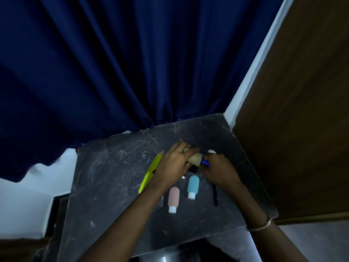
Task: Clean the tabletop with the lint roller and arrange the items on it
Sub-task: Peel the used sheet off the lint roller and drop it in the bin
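The lint roller (196, 160), a beige roll on a blue handle, is held over the middle of the dark, dusty tabletop (117, 171). My left hand (173, 163) wraps the roll. My right hand (217, 169) grips the blue handle end. Below the hands lie a blue bottle (193, 184) and a pink bottle (173, 199), both on their sides with white caps toward me. A yellow-green flat item (149, 174) lies left of my left hand. A thin black stick (215, 195) lies to the right, and a small black object (193, 168) is partly hidden under the roller.
A dark blue curtain (132, 63) hangs behind the table and touches its far edge. A brown wooden panel (302, 110) stands against the right side. A white object (211, 151) peeks out behind my right hand. The table's front edge drops off near me.
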Tool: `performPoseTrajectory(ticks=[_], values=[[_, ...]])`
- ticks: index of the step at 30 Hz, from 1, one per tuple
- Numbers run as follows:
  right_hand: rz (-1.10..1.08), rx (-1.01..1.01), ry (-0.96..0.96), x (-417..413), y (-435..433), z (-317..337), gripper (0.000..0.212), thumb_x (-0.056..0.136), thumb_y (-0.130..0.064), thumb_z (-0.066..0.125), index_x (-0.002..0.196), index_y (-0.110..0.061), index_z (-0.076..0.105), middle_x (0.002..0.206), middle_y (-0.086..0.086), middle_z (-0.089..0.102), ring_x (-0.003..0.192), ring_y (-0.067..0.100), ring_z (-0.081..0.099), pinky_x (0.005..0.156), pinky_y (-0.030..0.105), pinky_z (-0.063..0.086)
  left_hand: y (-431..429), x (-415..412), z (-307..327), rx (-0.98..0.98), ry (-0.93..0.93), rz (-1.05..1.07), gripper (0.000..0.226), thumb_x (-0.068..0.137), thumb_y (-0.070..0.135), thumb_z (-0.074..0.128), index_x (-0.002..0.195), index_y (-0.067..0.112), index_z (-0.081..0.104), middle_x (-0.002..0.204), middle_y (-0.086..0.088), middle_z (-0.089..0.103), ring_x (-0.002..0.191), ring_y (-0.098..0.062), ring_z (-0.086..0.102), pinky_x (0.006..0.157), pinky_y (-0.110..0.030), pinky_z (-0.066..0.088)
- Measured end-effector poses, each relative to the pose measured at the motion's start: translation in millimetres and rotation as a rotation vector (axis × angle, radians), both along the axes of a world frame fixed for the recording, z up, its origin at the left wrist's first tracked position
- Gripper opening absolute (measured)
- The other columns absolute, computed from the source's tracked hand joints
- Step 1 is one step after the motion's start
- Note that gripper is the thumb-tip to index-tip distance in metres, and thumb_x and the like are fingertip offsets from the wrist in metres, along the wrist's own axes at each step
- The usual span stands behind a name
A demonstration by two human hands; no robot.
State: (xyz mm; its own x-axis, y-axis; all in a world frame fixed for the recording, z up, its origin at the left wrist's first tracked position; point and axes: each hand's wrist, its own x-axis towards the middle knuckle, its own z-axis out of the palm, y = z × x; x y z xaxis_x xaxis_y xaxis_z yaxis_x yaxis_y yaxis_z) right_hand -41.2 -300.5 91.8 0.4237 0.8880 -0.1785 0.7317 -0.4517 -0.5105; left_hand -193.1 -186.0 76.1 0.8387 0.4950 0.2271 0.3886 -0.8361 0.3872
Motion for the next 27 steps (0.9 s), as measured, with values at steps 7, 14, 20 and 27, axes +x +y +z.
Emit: performPoseTrajectory(ticks=[7,14,20,27], values=[[0.032,0.012,0.001,-33,-18,3,0.014,0.085,-0.033,0.059,0.085,-0.019,0.061,0.078,0.004,0.065,0.072,0.024,0.065,0.068,0.044,0.058,-10,-45,7,0.029,0.038,0.091,0.065,0.08,0.018,0.08,0.14,0.035,0.06,0.138,0.003,0.058,0.143,-0.023,0.047,0.101,-0.044,0.056],[0.028,0.017,0.038,-29,-40,-3,0.017,0.083,-0.033,0.065,0.093,-0.022,0.074,0.084,0.001,0.072,0.078,0.013,0.067,0.073,0.04,0.056,9,-102,12,0.052,0.055,0.255,0.06,0.085,0.022,0.079,0.141,0.033,0.062,0.132,0.008,0.062,0.132,-0.02,0.053,0.104,-0.04,0.049],[0.062,0.026,0.113,-37,-46,-10,0.01,0.084,-0.021,0.068,0.076,-0.016,0.072,0.07,0.002,0.067,0.069,0.01,0.064,0.066,0.033,0.051,12,-155,-1,-0.031,0.062,0.368,0.058,0.084,0.026,0.08,0.14,0.028,0.063,0.128,0.004,0.066,0.122,-0.024,0.056,0.099,-0.044,0.049],[0.172,0.11,0.252,-103,-7,-20,0.024,0.083,-0.006,0.065,0.062,-0.016,0.06,0.056,0.005,0.062,0.05,0.009,0.053,0.058,0.031,0.045,-13,-228,-19,-0.19,-0.062,0.551,0.057,0.081,0.023,0.083,0.135,0.028,0.065,0.126,0.005,0.066,0.116,-0.021,0.06,0.093,-0.036,0.053]])
